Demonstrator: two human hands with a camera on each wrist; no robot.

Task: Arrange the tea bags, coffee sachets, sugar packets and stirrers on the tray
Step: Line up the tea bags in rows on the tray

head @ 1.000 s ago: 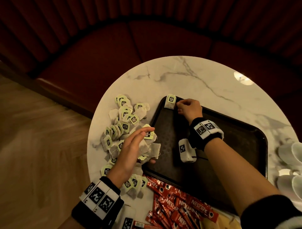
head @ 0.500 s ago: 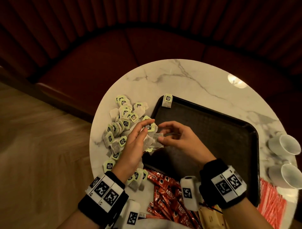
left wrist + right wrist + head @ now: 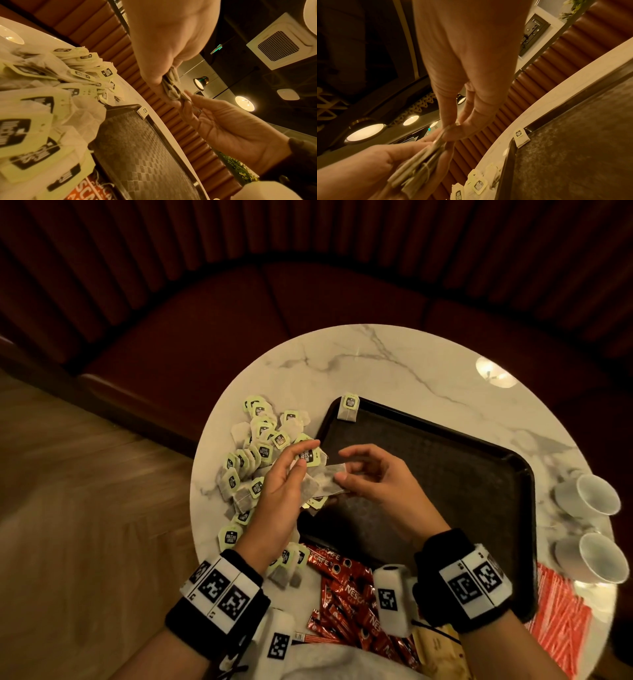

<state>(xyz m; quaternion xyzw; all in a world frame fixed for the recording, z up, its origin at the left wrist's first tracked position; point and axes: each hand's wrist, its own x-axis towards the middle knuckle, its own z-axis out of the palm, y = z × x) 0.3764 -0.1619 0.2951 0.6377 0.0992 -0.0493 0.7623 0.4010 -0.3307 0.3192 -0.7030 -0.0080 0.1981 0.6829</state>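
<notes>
My left hand (image 3: pixel 303 465) holds a small stack of tea bags (image 3: pixel 320 481) just above the near-left edge of the black tray (image 3: pixel 445 474). My right hand (image 3: pixel 344 470) pinches the right end of one bag in that stack. In the left wrist view the left hand (image 3: pixel 163 83) grips the bunched tea bags (image 3: pixel 171 90), and the right hand (image 3: pixel 191 100) meets them. In the right wrist view the right hand (image 3: pixel 453 126) pinches the stack (image 3: pixel 423 162). One tea bag (image 3: pixel 348 407) lies at the tray's far-left corner. A pile of tea bags (image 3: pixel 257 446) covers the table to the left.
Red coffee sachets (image 3: pixel 346 587) lie at the table's near edge, with beige packets (image 3: pixel 438 645) beside them. Red-and-white sticks (image 3: pixel 561 618) lie to the tray's right. Two white cups (image 3: pixel 596 494) (image 3: pixel 599 556) lie at the right edge. A red bench curves behind the round marble table (image 3: pixel 394 364).
My right hand left one tea bag at the tray's far-left corner and drew back to the left hand. It now pinches a bag in the stack that my left hand has lifted.
</notes>
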